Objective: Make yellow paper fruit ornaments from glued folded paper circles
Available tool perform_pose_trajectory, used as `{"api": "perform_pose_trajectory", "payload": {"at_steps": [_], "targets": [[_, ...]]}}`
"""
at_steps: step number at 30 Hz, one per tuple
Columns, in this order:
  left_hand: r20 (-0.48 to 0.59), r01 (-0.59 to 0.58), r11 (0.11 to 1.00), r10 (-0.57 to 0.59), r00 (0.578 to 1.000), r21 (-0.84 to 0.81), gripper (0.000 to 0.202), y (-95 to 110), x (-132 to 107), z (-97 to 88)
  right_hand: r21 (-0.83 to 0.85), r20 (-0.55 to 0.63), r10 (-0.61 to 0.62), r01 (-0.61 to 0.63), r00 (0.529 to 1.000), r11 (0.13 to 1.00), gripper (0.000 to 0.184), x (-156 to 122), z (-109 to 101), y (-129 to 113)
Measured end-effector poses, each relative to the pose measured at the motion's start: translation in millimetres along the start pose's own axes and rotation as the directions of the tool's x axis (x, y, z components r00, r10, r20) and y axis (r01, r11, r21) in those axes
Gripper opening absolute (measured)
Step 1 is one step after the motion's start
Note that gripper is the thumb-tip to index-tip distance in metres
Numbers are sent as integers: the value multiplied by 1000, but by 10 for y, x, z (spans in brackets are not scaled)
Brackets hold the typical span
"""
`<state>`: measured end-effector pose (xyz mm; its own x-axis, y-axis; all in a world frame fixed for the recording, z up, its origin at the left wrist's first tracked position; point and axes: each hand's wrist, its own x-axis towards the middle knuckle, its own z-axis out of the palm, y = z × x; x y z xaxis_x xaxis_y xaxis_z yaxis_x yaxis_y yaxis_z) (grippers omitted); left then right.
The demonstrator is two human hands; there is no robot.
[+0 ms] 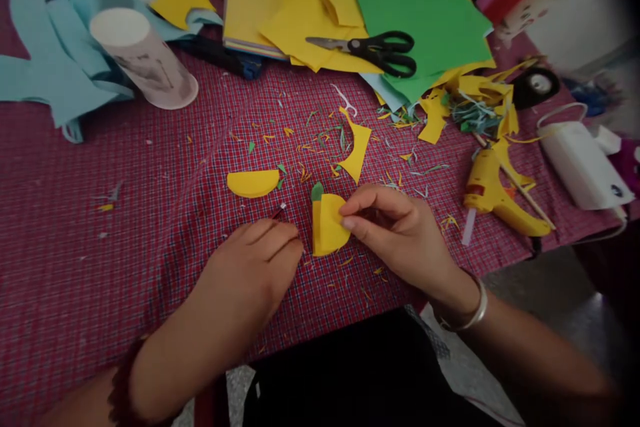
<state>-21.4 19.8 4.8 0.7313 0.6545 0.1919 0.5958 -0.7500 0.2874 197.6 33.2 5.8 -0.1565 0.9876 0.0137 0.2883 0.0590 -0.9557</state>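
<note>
My right hand [400, 233] pinches a folded yellow paper piece [327, 223] with a small green tip, just above the red checked tablecloth [100, 260]. My left hand [255, 267] rests knuckles-up on the cloth just left of that piece, its fingers curled together; a small dark thing pokes out at the fingertips, and I cannot make out what it is. A yellow half-round cutout [253, 182] lies a little beyond my left hand. A curved yellow offcut [356, 152] lies further back.
Black scissors [375, 51] lie on yellow and green paper sheets [420, 7] at the back. A yellow glue gun [493, 193] lies at the right, beside a white box [583, 163]. A paper tube [143, 60] and blue paper scraps [55, 53] sit back left. Paper trimmings litter the cloth.
</note>
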Motion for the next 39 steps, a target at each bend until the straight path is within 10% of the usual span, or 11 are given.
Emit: {"api": "perform_pose_trajectory", "payload": {"at_steps": [39], "targets": [[88,29,1000,-29,996,-1,30,-4,-20,29,-187,41,-20,27,999,982,9,1,88,45]]}}
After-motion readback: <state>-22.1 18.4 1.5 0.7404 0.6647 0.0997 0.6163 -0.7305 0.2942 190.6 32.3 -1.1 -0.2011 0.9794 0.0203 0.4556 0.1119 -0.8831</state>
